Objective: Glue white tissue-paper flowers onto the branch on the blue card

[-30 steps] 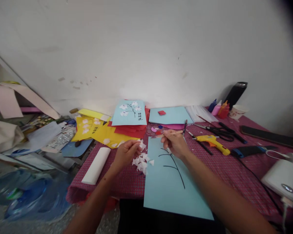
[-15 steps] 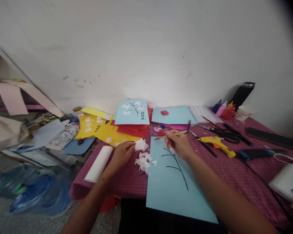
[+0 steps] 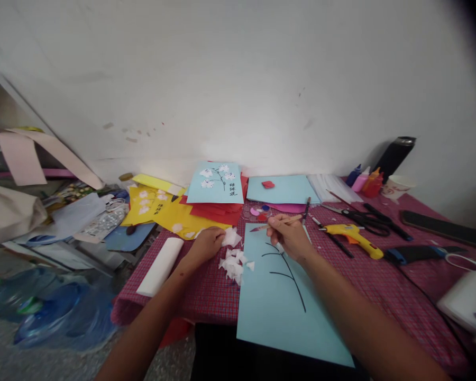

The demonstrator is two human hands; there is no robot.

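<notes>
My left hand [image 3: 207,243] is closed, its fingertips pinching a white tissue piece [image 3: 231,237]. Just below it lies a loose heap of torn tissue [image 3: 234,267], which touches the left edge of a light blue sheet [image 3: 267,317]. Drawn on that sheet is a dark branch [image 3: 295,283] with short side twigs. Over the sheet's upper part, my right hand [image 3: 289,238] is closed around a paintbrush [image 3: 285,220], whose reddish-purple tip points left. A small whitish bit shows under the right fingers; whether they hold it I cannot tell.
A folded tissue strip [image 3: 161,267] lies left. Behind are a blue flower card [image 3: 214,182], yellow sheets [image 3: 170,214] and a paint palette [image 3: 254,211]. To the right lie scissors [image 3: 360,217], a yellow glue gun [image 3: 353,235], a blue-black tool [image 3: 416,254] and a black flask [image 3: 394,159].
My left hand has turned slightly and shifted a little to the right with its tissue. My right hand and the paintbrush have dropped a touch lower.
</notes>
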